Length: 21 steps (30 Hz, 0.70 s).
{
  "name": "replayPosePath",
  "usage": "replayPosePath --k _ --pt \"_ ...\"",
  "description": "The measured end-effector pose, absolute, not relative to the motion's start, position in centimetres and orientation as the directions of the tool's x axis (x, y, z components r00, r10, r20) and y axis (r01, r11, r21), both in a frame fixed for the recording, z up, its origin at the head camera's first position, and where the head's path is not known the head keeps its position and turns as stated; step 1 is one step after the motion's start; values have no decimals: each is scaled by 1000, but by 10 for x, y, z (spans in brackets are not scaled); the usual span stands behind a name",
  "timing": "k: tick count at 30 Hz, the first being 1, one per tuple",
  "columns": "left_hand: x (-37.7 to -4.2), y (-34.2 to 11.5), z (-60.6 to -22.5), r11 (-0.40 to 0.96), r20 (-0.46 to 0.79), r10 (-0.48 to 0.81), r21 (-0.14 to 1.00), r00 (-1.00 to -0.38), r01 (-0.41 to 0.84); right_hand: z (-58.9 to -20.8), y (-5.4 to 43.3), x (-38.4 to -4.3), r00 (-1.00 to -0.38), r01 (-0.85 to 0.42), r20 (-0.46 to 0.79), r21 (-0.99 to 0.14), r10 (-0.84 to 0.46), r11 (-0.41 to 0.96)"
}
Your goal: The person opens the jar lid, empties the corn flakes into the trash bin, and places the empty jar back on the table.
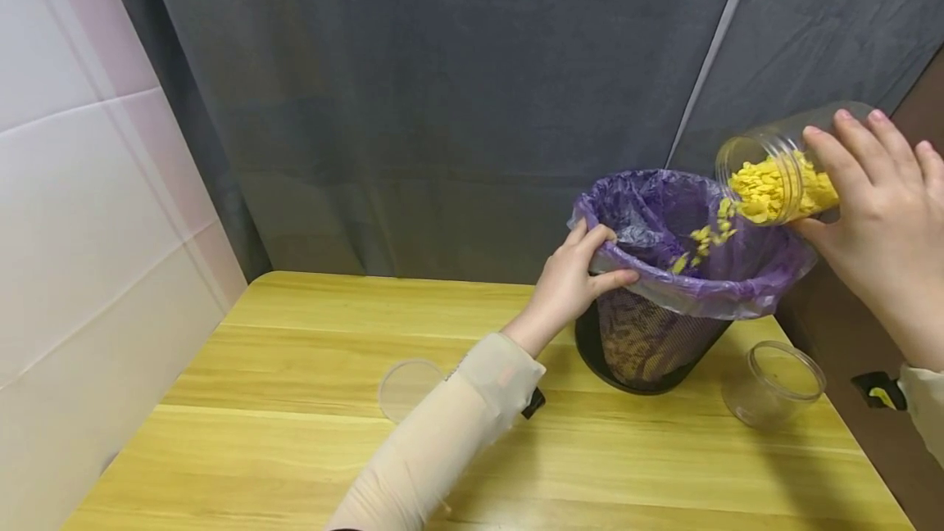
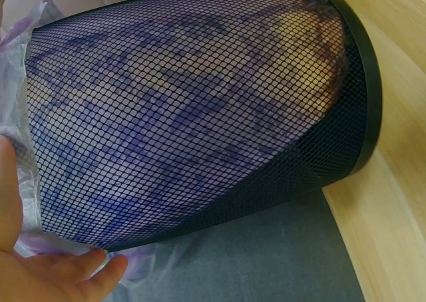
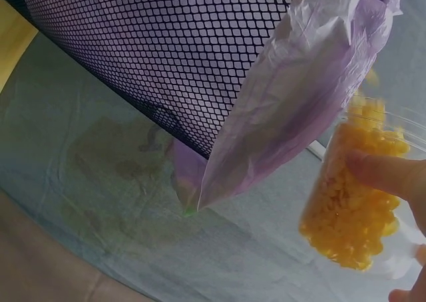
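Note:
A black mesh trash bin (image 1: 652,338), lined with a purple bag (image 1: 745,297), stands on the table's right side. My left hand (image 1: 571,277) grips its near-left rim through the bag's folded edge, thumb and fingers spread along it. In my right hand (image 1: 881,211) is a clear plastic jar (image 3: 389,239), tipped with its mouth toward the bin. Small yellow pieces (image 1: 767,187) fill the jar's lower side, and some fall in a stream (image 1: 704,244) into the bag. In the left wrist view, the left fingers (image 2: 100,275) lie at the bag's edge.
A second clear jar (image 1: 774,388), without a lid, stands right of the bin near the table edge. A clear round lid (image 1: 409,388) lies on the wooden table (image 1: 295,383), left of my forearm. A small black object (image 1: 533,402) shows beside the left sleeve. Grey curtain (image 1: 442,105) hangs behind.

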<state>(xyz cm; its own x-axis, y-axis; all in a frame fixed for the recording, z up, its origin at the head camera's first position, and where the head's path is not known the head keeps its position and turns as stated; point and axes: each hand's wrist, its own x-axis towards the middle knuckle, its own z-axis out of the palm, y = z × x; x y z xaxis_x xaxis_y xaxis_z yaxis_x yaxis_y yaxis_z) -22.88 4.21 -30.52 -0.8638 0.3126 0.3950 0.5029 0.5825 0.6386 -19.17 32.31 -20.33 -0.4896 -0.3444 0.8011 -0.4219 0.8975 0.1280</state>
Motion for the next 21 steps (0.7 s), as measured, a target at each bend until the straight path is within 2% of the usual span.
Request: replayPosePath --k 12,21 --pt "-229 42 -305 578 400 313 639 -861 508 -203 321 -193 -427 -423 828 171 -363 890" --pt "-230 43 -306 579 399 313 639 -862 506 -203 321 -191 -437 -420 821 175 -367 891"
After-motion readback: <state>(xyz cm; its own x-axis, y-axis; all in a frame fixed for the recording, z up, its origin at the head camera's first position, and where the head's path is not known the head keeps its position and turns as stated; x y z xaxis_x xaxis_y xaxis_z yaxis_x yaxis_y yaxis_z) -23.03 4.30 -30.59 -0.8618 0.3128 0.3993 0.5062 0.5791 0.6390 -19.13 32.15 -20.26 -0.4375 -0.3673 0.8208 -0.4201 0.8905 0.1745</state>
